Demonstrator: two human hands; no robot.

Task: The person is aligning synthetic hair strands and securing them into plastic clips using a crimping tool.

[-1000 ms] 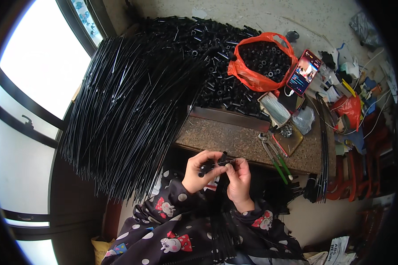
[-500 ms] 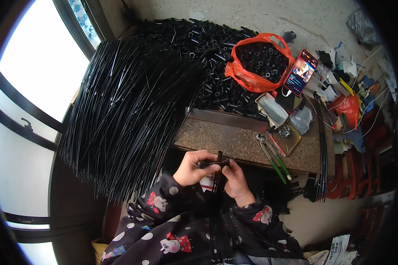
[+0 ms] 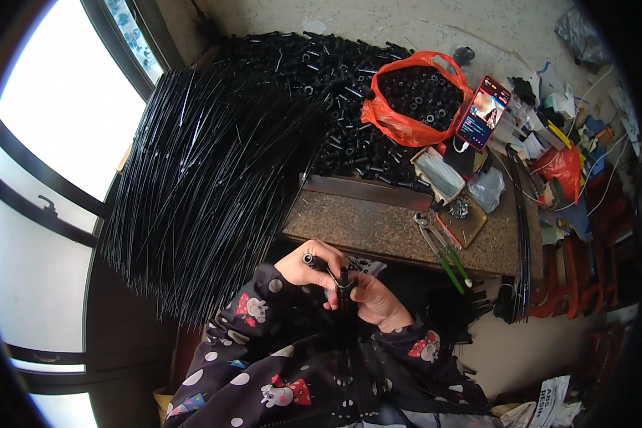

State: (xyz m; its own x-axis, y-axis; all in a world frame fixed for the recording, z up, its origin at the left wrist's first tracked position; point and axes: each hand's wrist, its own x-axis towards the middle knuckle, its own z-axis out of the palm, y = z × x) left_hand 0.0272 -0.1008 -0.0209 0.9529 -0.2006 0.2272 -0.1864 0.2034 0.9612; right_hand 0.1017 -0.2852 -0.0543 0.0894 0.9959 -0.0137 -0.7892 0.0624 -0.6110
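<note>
Close to my body, below the table's front edge, both hands work near each other. My left hand (image 3: pixel 303 267) is closed round a short black tube (image 3: pixel 314 262) whose hollow end points left. My right hand (image 3: pixel 380 303) pinches an upright black piece (image 3: pixel 344 281) that stands between the two hands; my left fingertips touch it too. A thin loop, perhaps wire, seems to run across its top. The lower end of that piece is lost against my dark clothing.
A big bundle of thin black rods (image 3: pixel 207 178) hangs over the table's left side. Behind lie a heap of black tubes (image 3: pixel 364 160) and a red plastic bag (image 3: pixel 392 133) of black parts. Green-handled pincers (image 3: pixel 453 267), a phone (image 3: pixel 483 114) and a small box (image 3: pixel 439 175) are at right.
Both hands have shifted slightly down. The black tube in my left hand now shows its hollow end further left, and the upright piece sits lower, between my fingertips.
</note>
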